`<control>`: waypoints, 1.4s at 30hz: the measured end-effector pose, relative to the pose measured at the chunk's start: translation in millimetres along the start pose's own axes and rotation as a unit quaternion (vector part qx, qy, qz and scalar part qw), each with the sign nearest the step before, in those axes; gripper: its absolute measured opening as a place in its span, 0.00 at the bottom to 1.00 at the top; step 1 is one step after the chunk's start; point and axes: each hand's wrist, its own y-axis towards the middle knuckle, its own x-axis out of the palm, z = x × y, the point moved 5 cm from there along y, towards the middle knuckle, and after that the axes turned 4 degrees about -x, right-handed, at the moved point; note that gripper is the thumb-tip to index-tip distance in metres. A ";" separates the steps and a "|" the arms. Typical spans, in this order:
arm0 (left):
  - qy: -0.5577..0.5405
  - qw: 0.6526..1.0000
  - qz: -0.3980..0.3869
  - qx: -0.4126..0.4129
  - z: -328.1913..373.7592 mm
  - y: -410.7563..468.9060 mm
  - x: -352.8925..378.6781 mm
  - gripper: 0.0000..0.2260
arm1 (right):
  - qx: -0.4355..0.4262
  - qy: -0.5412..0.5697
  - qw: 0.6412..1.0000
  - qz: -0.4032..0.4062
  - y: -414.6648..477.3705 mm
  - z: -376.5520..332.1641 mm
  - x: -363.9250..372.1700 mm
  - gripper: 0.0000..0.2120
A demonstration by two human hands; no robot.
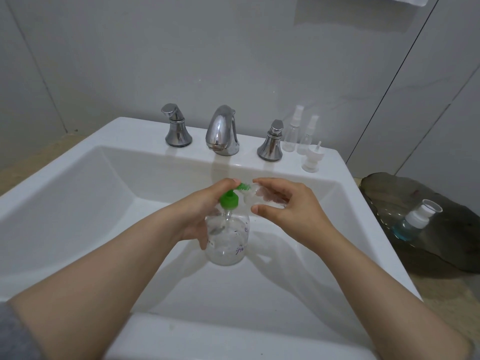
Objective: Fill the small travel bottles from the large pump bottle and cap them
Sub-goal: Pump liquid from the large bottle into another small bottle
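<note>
Left hand (201, 216): fingers wrapped round the upper body of the large pump bottle (228, 245), one fingertip lying on top of the green pump head (230, 200). The bottle is clear, nearly upright, with its base down in the basin of the white sink (124, 133). Right hand (288, 211): thumb and fingers curled round a small clear travel bottle (261, 196), held tilted just right of the left hand's grip, with its mouth up against the tip of the pump's nozzle. How full the small bottle is cannot be told. Beyond both grips, on the sink's back ledge: a chrome spout (222, 131) straight ahead, a left tap handle (176, 127) and a right tap handle (271, 141) either side of it. Further right of the right-hand grip, on the ledge's corner: two clear spray bottles (292, 133) upright and capped, close beside each other, and just in front of them a loose white cap piece (313, 158). Well right of the right hand, off the sink: a dark tray (446, 255) bearing a white-capped bottle of blue liquid (413, 223), lying tilted on its side.
</note>
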 end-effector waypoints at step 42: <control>0.025 0.999 -0.004 -0.028 -2.2 -5.9 4.9 0.45 | -0.002 0.008 1.000 0.007 0.3 1.3 0.0 0.22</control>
